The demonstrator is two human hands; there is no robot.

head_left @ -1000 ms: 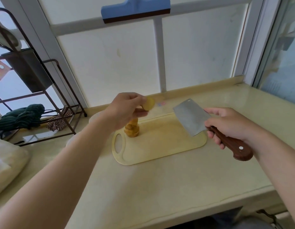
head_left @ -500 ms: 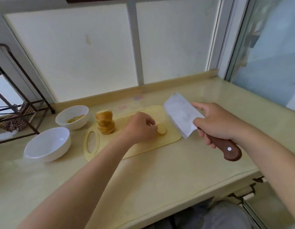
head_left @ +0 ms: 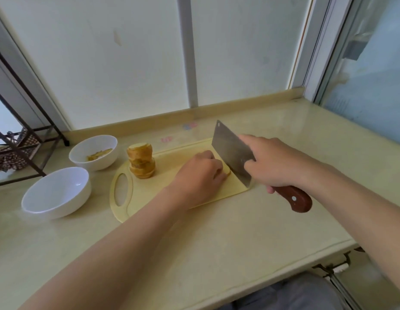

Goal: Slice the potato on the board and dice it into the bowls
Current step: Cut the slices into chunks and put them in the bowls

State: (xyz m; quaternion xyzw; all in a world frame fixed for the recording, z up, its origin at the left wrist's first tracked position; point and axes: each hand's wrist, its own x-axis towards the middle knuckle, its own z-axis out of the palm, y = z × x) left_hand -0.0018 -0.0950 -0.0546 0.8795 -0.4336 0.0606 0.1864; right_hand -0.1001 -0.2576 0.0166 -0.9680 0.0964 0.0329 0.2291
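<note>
Cleaver gripped by right hand; left hand pins potato slice.

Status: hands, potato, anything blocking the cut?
Left hand pins potato slice to board. Right hand grips cleaver, blade down beside the slice. Slice stack upright by the board's handle hole. Nothing blocks the cut.

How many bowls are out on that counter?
2. The near bowl sits left of the cutting board, empty; the far bowl stands behind it, holding yellowish scraps.
</note>
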